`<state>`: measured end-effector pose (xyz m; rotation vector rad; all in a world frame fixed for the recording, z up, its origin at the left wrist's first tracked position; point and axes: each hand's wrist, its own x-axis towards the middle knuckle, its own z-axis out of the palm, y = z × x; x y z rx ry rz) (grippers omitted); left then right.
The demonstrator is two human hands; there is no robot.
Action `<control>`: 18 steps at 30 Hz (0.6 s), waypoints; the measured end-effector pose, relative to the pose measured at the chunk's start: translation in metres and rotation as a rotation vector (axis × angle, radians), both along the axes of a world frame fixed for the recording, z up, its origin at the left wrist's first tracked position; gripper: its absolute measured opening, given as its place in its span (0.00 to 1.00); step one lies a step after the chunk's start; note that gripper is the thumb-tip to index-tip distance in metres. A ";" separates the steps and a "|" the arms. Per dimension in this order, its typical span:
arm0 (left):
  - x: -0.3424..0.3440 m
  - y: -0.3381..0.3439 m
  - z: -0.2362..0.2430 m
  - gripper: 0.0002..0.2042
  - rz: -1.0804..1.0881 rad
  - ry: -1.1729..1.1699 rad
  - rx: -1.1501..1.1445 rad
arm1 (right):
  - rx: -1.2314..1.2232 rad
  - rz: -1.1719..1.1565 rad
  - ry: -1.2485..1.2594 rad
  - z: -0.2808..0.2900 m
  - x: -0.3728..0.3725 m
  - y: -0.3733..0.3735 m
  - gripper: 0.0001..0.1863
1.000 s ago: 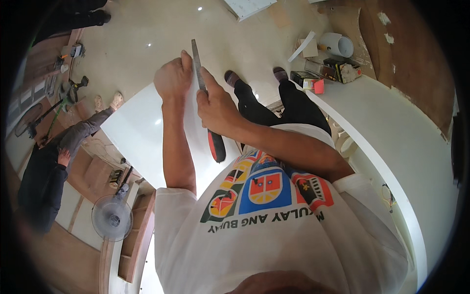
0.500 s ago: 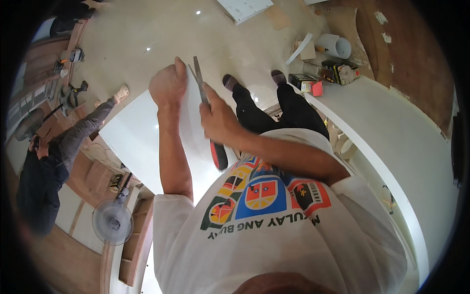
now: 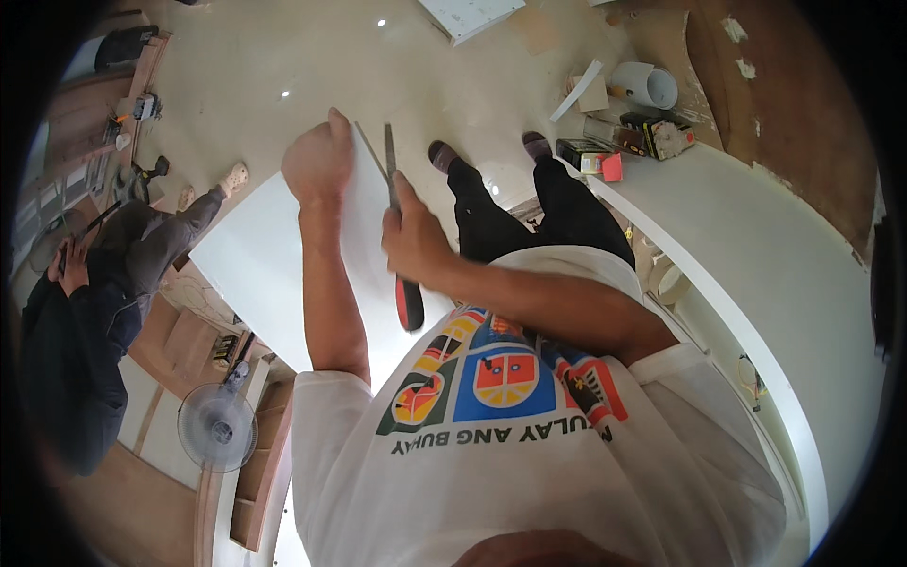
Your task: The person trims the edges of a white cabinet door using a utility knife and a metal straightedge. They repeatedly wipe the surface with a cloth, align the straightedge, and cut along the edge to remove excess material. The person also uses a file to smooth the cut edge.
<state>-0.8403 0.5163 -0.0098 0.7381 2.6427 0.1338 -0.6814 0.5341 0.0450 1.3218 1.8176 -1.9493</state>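
My right hand is closed round a metal file with a red and black handle. The narrow grey blade points away from me and lies close beside the right edge of a large white panel; I cannot tell whether it touches. At the panel's far end, my left hand is closed over the corner, slightly blurred, its thumb side toward the edge. Its fingertips are hidden.
A white counter curves along the right, bearing small boxes and a white cylindrical container. At left are another person, a fan and wooden shelving. A white board lies on the far floor.
My right hand and the file have shifted slightly toward me, the blade standing more upright in view. My left hand has moved a little left. The other person at left has changed posture.
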 end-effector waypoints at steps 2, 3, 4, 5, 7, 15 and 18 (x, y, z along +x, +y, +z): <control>0.003 -0.004 0.004 0.31 0.001 0.003 -0.010 | -0.136 -0.004 -0.010 0.003 0.017 0.001 0.33; 0.002 -0.003 0.002 0.31 0.008 0.019 0.014 | -0.198 0.007 -0.010 0.013 0.016 0.008 0.33; 0.004 -0.005 0.002 0.31 0.011 0.030 0.025 | -0.194 -0.011 0.079 0.032 0.021 0.000 0.33; 0.005 -0.003 0.001 0.31 -0.006 0.047 0.047 | -0.147 -0.011 0.081 0.025 0.021 0.000 0.32; 0.002 0.005 0.005 0.30 -0.065 0.082 0.095 | -0.077 -0.023 0.044 0.002 0.019 -0.008 0.32; 0.002 -0.009 -0.008 0.30 0.016 0.063 0.073 | -0.288 -0.060 0.069 0.044 0.025 0.003 0.32; -0.001 0.002 -0.005 0.30 0.025 0.056 0.065 | -0.323 -0.090 -0.085 0.008 0.012 0.006 0.32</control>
